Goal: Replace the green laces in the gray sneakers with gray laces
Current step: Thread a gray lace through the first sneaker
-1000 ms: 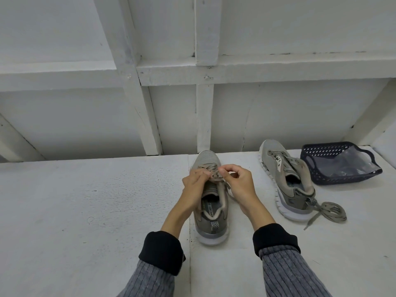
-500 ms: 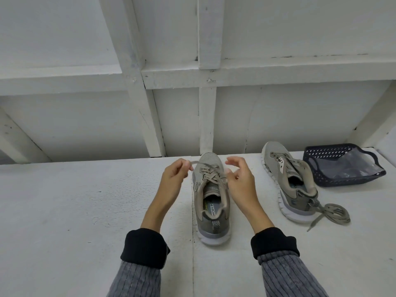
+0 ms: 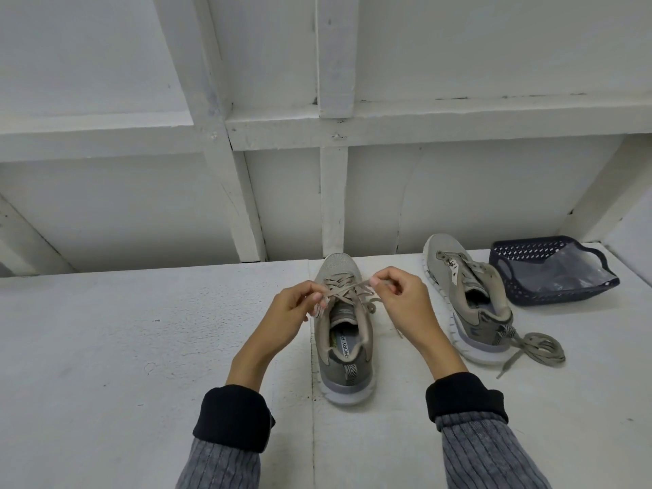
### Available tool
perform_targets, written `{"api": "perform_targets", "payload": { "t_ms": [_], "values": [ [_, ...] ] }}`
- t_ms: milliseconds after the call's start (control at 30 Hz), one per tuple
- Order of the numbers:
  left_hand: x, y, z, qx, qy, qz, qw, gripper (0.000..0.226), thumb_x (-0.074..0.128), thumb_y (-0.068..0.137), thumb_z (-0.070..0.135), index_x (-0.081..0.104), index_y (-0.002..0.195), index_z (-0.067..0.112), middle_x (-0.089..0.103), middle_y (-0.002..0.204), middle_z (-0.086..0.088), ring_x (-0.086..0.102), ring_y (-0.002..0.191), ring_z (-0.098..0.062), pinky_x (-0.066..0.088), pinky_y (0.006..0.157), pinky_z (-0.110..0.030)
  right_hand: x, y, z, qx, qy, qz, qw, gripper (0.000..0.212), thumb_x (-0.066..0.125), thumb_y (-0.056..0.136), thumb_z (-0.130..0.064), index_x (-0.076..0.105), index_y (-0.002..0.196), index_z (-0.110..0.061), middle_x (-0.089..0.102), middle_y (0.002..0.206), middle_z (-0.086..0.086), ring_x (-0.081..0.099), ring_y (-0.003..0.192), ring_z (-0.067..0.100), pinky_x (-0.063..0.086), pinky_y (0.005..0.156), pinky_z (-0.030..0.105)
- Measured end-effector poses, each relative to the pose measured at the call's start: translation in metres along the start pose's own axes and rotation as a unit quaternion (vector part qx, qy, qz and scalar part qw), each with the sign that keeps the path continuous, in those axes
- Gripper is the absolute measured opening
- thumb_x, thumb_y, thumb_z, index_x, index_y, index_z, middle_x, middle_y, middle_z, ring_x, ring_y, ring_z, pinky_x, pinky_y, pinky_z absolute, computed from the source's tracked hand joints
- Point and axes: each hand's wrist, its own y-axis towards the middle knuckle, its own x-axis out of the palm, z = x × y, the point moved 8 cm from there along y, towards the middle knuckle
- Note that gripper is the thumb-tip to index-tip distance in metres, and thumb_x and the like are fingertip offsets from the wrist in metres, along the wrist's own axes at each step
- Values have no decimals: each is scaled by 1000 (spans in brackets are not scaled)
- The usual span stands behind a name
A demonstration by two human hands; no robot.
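Note:
A gray sneaker [image 3: 344,351] stands in the middle of the white surface, toe pointing away from me, with a lace [image 3: 340,287] crossed through its eyelets. My left hand [image 3: 294,312] pinches one lace end at the shoe's left side. My right hand [image 3: 402,298] pinches the other end above the right side, and the two ends cross over the tongue. A second gray sneaker [image 3: 465,298] lies to the right, with no lace in its eyelets. A loose greenish-gray lace [image 3: 536,349] lies coiled beside its heel.
A dark blue perforated basket [image 3: 550,273] holding a clear plastic bag sits at the far right. White wooden beams and a wall panel [image 3: 331,192] rise just behind the shoes. The white surface [image 3: 123,347] stretches out to the left.
My hands went apart, drawing the lace ends out to both sides, then came back together. The ends now cross over the tongue. The right sneaker and loose lace stayed put.

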Motion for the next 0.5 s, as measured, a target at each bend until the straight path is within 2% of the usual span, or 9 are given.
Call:
{"api": "perform_targets", "payload": {
  "t_ms": [67,133,200,267,300,333,400,433,500],
  "values": [
    [-1,1,-1,-8,3,21,1000,20,52,100,8,69,99,18,70,80,12,57,72,-2,45,68,-15,-8,-1,5,-2,-10,39,999,21,63,92,-15,64,73,-24,39,57,-7,34,52,4,31,52,13],
    [-4,1,1,-10,5,63,998,15,59,96,7,71,93,16,73,79,9,63,73,1,47,69,-13,-10,-4,8,-10,-39,64,997,16,63,92,-14,65,78,-21,48,66,-5,41,57,3,33,57,13],
    [-6,0,4,-7,5,106,994,9,66,92,9,71,85,13,74,76,5,65,70,3,48,67,-11,-9,-6,6,-27,-99,74,992,10,62,92,-13,67,92,-21,57,91,-4,51,75,-2,38,67,13],
    [-7,-1,6,-2,9,131,991,9,70,89,11,71,80,12,73,73,4,65,68,4,48,66,-10,-2,-7,-3,-53,-148,51,986,24,60,92,-16,64,115,-23,56,115,-7,53,94,-1,45,79,19],
    [-6,-1,5,0,9,138,990,9,71,88,11,71,80,12,73,73,4,65,67,4,48,66,-10,4,-8,-9,-71,-162,23,984,30,59,93,-19,61,123,-23,55,121,-9,51,96,-5,45,82,20],
    [-5,-1,5,0,9,143,990,8,71,88,12,71,80,11,73,73,5,65,68,5,48,66,-9,13,-9,-15,-85,-163,-12,983,32,59,94,-22,60,126,-23,58,119,-11,50,90,-10,43,81,17],
    [-4,-2,7,5,2,150,989,7,72,88,12,73,82,9,73,73,6,66,71,4,48,69,-9,30,-14,-21,-85,-143,-78,983,30,60,94,-24,62,124,-22,62,101,-15,49,68,-16,38,68,7],
    [-3,-2,7,7,-4,153,988,7,71,88,12,74,82,8,73,73,6,67,72,3,49,71,-10,36,-16,-21,-83,-140,-95,982,27,60,94,-24,64,121,-20,63,95,-16,50,66,-16,37,63,6],
    [-2,-3,8,10,-11,155,988,7,71,88,12,75,84,8,74,75,5,69,75,0,51,74,-12,42,-17,-18,-89,-139,-99,981,20,62,93,-22,70,111,-19,66,89,-14,56,72,-11,42,65,7]
  ]
}}
